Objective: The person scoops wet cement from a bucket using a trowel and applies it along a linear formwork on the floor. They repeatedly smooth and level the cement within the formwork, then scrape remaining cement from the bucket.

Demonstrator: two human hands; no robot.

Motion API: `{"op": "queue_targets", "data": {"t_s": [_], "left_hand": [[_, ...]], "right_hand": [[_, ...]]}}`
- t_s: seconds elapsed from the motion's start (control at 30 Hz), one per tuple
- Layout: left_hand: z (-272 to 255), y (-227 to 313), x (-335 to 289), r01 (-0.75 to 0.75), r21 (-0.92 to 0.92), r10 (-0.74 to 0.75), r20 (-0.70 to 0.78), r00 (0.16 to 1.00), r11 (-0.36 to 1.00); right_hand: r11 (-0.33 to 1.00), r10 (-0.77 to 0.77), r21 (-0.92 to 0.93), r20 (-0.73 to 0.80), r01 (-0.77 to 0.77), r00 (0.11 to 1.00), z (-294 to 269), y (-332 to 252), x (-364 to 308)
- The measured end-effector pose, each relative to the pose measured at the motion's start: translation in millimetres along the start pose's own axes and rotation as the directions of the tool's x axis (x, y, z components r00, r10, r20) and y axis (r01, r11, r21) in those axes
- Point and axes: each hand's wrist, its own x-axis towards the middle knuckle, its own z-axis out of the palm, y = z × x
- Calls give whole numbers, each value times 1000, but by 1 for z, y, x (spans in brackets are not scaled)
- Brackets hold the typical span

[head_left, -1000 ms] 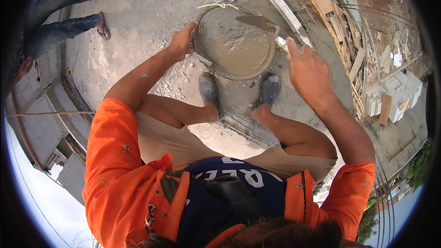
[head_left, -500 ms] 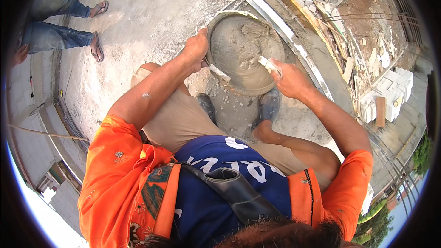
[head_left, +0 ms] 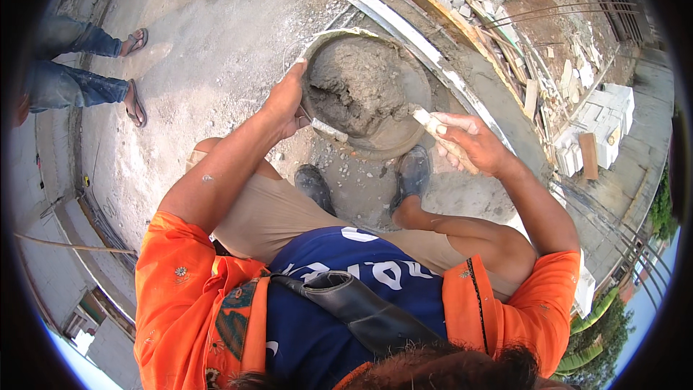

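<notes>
The tub (head_left: 381, 150) of grey mix (head_left: 368, 76), at twelve o'clock past the boots (head_left: 315, 189), could tip — if the left hand (head_left: 286, 103), clasping it at nine o'clock, slipped while the right hand (head_left: 469, 144), gripping the pale tool handle (head_left: 427, 120) at four o'clock, pressed hard.

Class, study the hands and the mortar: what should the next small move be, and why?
Probably draw the trowel leftward, folding the mortar into its dark hollow: the heap looks lumpy and uneven, the right hand already grips the handle near the right rim, and the left hand holds the tub at its left rim.
</notes>
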Motion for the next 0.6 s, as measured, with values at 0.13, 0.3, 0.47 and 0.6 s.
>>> {"op": "queue_targets", "data": {"t_s": [0.13, 0.3, 0.47, 0.6], "left_hand": [[0, -2, -10, -51, 37, 50, 7, 999, 998], [5, -9, -13, -108, 37, 108, 3, 994, 993], [10, -15, -22, -248, -79, 253, 51, 966, 965], [8, -20, -24, -292, -123, 303, 83, 949, 949]], "right_hand": [[965, -218, -218, -345, 148, 913, -42, 1, -4], [339, -867, -940, -296, 41, 400, -114, 59, 94], [498, -623, -846, -502, -192, 599, -106, 50, 133], [504, -750, -863, -413, 42, 516, -87, 43, 75]]}}
